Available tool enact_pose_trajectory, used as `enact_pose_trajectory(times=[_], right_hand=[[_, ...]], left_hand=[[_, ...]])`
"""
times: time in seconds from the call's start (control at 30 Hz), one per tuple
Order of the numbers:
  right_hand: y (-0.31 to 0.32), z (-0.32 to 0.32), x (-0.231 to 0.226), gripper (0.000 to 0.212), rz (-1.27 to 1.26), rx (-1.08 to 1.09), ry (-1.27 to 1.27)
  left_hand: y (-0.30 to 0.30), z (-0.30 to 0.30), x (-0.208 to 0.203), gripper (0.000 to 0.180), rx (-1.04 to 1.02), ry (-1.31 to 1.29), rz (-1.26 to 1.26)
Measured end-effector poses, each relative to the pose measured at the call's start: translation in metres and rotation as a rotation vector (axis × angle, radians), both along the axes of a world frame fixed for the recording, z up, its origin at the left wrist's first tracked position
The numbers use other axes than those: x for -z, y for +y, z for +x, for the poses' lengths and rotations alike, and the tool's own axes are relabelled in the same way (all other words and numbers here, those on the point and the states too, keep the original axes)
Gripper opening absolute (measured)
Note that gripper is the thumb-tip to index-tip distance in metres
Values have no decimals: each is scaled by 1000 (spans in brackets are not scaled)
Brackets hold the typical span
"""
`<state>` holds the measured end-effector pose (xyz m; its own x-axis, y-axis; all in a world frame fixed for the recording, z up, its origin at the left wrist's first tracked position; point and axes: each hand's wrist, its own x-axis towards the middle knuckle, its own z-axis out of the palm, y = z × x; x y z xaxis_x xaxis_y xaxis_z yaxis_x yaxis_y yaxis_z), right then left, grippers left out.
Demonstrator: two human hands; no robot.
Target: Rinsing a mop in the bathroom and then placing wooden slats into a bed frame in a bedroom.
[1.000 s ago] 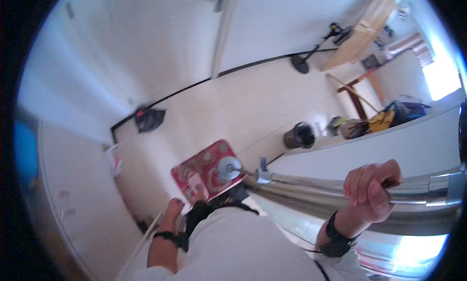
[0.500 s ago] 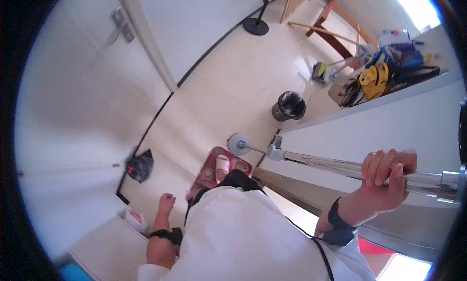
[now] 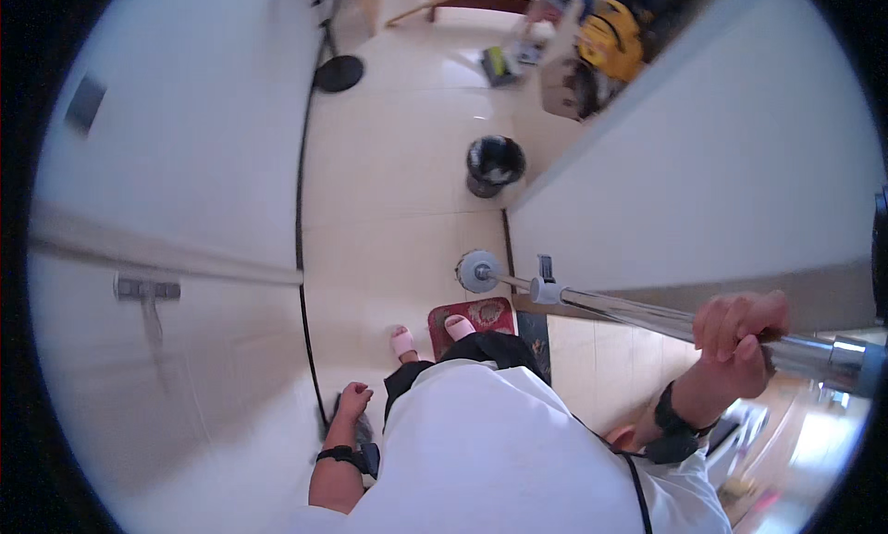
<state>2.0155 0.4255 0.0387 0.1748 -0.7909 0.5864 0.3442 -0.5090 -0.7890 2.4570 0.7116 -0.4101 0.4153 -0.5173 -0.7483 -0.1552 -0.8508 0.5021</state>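
My right hand [image 3: 737, 335] is wrapped round the shiny metal pole of a mop [image 3: 629, 315]. The pole slants down leftward to a white clamp-like collar, and ends in a round grey head with a fuzzy rim close to the floor, just beyond the mat. On the left, my left hand [image 3: 354, 400] hangs beside my body, its fingers loosely curled and nothing visible in them. A black strap circles each forearm.
My feet wear pink slippers; one is on a red mat [image 3: 437, 323]. Ahead stands a black bin [image 3: 493, 167]. A white door [image 3: 185, 368] is on the left, a white partition [image 3: 703, 164] on the right. Farther off are a round black stand base [image 3: 339, 73] and a yellow bag [image 3: 610, 39].
My view has turned rightward, and I have stepped: one slipper now shows off the mat on the tiles. The mop stays in my right hand. My left hand still hangs at my side.
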Motion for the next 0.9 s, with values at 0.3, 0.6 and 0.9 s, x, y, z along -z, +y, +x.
enact_pose_trajectory(times=[0.3, 0.6, 0.9], right_hand=[[48, -28, -9, 19, -40, 68, 169], [52, -14, 85, 3, 181, 773, 12], [87, -85, 310, 15, 127, 1614, -55]], left_hand=[[-160, 177, -5, 27, 207, -37, 103], [-250, 175, 124, 21, 449, 92, 188], [-309, 125, 356, 24, 687, 104, 161]])
